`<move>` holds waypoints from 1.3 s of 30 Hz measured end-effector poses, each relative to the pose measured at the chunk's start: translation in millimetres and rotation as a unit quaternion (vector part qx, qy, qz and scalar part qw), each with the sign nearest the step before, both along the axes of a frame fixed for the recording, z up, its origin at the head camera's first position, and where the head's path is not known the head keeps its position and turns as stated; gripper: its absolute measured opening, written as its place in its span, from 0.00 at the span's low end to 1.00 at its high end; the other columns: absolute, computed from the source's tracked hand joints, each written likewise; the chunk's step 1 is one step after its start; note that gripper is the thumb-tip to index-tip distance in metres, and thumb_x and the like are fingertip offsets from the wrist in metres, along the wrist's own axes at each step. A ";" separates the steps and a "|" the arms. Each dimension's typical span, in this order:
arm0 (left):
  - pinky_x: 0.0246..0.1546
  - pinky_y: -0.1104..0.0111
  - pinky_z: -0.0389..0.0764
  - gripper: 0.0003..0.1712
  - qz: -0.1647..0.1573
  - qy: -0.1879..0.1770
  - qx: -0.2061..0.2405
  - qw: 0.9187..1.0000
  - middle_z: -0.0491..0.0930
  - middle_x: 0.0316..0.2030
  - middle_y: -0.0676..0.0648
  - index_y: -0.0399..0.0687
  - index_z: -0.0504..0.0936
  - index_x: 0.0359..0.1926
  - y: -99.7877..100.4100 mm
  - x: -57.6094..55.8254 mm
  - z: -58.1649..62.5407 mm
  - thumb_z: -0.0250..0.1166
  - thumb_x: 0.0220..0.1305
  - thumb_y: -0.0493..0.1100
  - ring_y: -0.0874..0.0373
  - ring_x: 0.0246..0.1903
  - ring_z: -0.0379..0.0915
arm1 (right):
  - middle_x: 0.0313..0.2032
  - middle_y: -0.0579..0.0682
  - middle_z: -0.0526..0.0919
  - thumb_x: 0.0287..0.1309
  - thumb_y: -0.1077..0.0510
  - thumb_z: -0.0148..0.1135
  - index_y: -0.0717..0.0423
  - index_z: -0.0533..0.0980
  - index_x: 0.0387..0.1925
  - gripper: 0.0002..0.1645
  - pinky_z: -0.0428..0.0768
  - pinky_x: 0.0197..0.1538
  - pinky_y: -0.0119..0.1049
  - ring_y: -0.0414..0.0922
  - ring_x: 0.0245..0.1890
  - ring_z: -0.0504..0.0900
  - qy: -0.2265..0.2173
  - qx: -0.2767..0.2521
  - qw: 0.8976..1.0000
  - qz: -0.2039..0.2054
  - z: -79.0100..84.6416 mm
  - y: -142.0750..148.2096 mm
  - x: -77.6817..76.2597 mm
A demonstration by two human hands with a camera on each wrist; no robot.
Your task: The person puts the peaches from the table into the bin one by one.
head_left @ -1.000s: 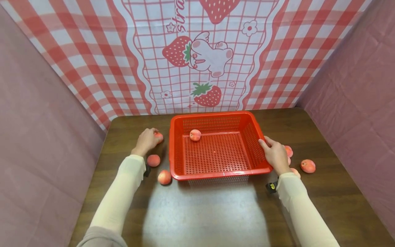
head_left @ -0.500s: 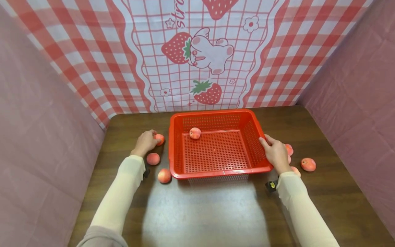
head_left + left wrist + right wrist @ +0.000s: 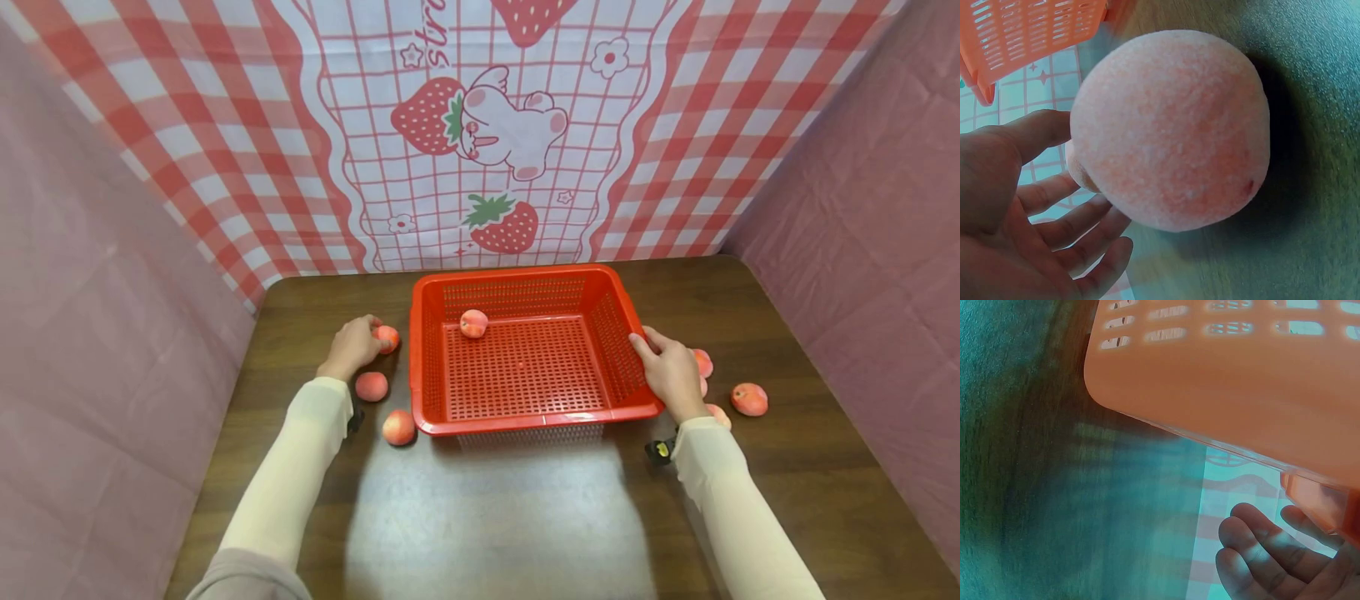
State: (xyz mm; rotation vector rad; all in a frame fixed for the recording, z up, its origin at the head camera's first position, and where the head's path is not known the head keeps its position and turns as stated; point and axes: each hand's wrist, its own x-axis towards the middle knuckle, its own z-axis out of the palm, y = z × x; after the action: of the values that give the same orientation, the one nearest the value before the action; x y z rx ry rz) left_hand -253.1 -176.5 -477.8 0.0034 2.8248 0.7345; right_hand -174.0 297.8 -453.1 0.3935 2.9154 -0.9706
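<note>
Towards the back left corner of the table (image 3: pixel 817 500), the left hand (image 3: pixel 352 346) seems, half hidden, to pinch a peach (image 3: pixel 388 338) while the right hand (image 3: pixel 673 377) grips the basket (image 3: pixel 517 423), a grasping step calling for firm closure before lifting.

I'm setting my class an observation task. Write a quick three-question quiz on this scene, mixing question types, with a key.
1. Count: how many peaches lie left of the red basket, including the one at the left-hand grip?
2. True or false: two peaches lie inside the red basket.
3. Choose: what does the right-hand grip hold? (a) a peach (b) the red basket (c) nothing

Key:
1. Three.
2. False; only one peach is inside.
3. b
</note>
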 end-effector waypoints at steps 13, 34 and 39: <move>0.55 0.48 0.73 0.28 0.033 0.028 0.041 0.998 0.80 0.52 0.35 0.39 0.75 0.59 -4.8 -2.9 22.2 0.65 0.61 0.48 0.36 0.53 0.74 | 0.58 0.67 0.77 0.67 0.30 0.43 0.52 0.63 0.71 0.42 0.75 0.43 0.47 0.57 0.42 0.77 0.013 0.001 1.000 0.001 0.7 0.2 1.6; 0.53 0.50 0.75 0.30 0.057 0.090 0.086 0.991 0.81 0.50 0.38 0.42 0.74 0.60 3.4 -4.9 46.2 0.66 0.62 0.52 0.42 0.49 0.77 | 0.60 0.67 0.75 0.68 0.31 0.43 0.52 0.64 0.70 0.41 0.75 0.51 0.54 0.59 0.48 0.77 0.009 0.000 1.000 -0.003 2.9 -0.5 2.9; 0.53 0.51 0.75 0.29 0.060 0.102 0.087 0.989 0.81 0.49 0.39 0.42 0.75 0.59 8.9 -4.1 50.2 0.66 0.61 0.52 0.43 0.48 0.77 | 0.58 0.67 0.77 0.67 0.30 0.43 0.51 0.63 0.71 0.42 0.76 0.48 0.51 0.57 0.45 0.77 0.001 -0.009 1.000 -0.002 3.7 -1.2 1.0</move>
State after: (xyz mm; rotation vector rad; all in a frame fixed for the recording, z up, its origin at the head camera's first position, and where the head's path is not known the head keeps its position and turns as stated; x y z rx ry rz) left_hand -257.2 -167.6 -427.6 -0.0676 2.9636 1.0626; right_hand -173.0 296.6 -449.4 0.3972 2.9058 -0.9984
